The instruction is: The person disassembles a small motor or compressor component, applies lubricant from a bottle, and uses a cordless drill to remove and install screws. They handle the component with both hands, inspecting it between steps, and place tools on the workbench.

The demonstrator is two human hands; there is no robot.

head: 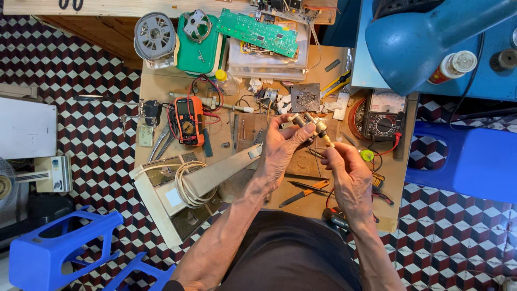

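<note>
- The left hand [277, 148] is closed around a small silver metal cylindrical part with a short shaft [308, 123], held above the cluttered bare-wood workbench [161, 86], just right of the orange handheld multimeter [188, 119], which serves as landmark here.
- The part's long axis runs on a slant, from upper left at the left fingertips down and right toward the right hand [349, 171].
- The right hand lies farther right of the multimeter and a little lower; its thumb and forefinger are pinched at the lower right tip of the part. Whether they hold a separate small piece there I cannot tell.
- So the part lies between the two hands: the left carries its body, the right meets only its end.
- Below the multimeter a long grey plastic housing wrapped with a white coiled cable [188, 183] lies on a slant across the bench edge.
- Above and right of the multimeter a green printed circuit board [258, 32] rests on clear plastic boxes.
- Far right of it sits a black analogue meter with a white dial face [383, 116]; beyond that a blue desk lamp [425, 37].
- The floor around is red, black and white cube-pattern tile [91, 64]; blue plastic stools [54, 253] stand below and left of the multimeter.
</note>
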